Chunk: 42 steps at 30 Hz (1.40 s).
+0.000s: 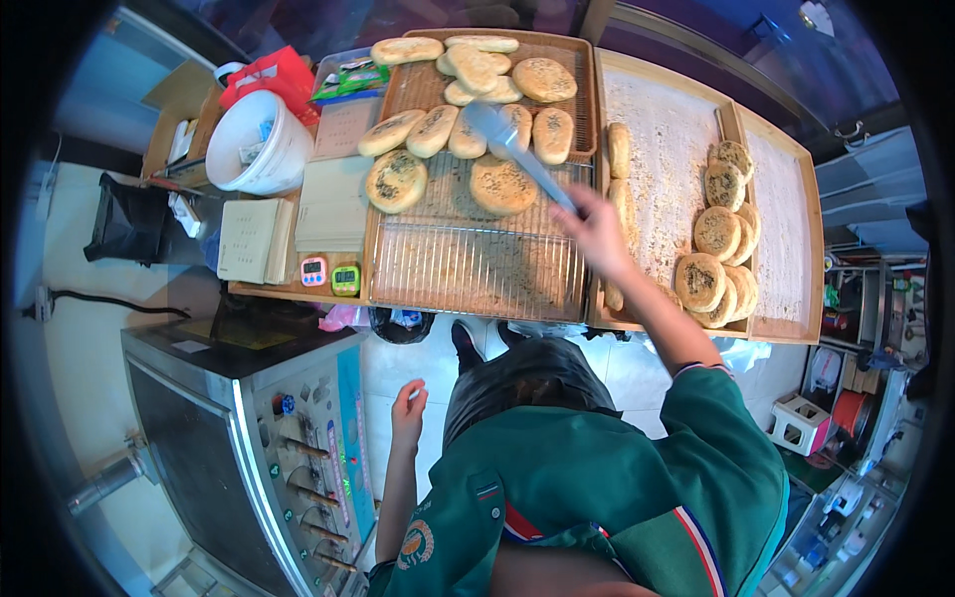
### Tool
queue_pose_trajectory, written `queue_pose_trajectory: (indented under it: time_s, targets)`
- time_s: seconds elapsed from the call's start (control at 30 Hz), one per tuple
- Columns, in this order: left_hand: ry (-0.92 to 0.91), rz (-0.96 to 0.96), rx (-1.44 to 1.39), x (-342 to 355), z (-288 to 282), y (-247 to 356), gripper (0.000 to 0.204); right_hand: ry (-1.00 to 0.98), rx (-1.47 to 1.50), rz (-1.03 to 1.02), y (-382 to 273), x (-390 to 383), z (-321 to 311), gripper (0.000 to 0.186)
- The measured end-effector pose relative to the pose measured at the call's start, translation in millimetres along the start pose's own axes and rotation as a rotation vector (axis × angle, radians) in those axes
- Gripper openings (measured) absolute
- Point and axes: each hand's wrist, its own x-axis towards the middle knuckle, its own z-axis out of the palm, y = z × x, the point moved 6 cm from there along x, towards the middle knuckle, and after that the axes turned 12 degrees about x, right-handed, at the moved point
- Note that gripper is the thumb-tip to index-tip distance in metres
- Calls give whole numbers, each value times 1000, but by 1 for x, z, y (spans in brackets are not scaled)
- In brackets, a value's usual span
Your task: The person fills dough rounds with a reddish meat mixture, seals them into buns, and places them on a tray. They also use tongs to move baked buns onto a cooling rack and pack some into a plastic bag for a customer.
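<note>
My right hand is closed round the handle of a blue-grey serving utensil with a broad, rounded end; whether it is tongs or a spatula I cannot tell. That end hangs over a row of oval seeded breads on the wire rack. A round seeded bread lies just below it, and another round bread sits to its left. Behind them, several breads fill a brown basket tray. My left hand hangs below the table edge, fingers loosely bent and apart, seemingly holding nothing.
To the right, a wooden tray carries round breads in overlapping rows. At left stand a white bucket, paper bag stacks, a pink timer and a green timer. An oven is at lower left.
</note>
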Motion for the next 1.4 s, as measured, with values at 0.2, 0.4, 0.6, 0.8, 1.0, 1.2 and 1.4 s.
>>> queue_pose_trajectory:
  time_s: [0.2,0.4,0.6,0.8,1.0,1.2,1.4]
  targets:
    - [-79,-56,107,4,4,-20,29,138,506,510,34,61,-109,28]
    - [-113,78,187,31,-8,-1,27,22,659,589,67,118,-103,30]
    - [-133,183,296,61,-44,13,27,142,1006,521,74,157,-63,20]
    - [-168,158,209,81,-63,29,28,100,605,230,23,45,-46,27]
    - [-334,185,141,109,-33,73,29,-228,476,527,51,-38,58,39]
    - [-394,276,152,127,-25,123,30,-198,564,581,67,-59,72,44]
    - [-221,266,3,129,-48,123,30,-66,-322,-56,27,-121,64,57]
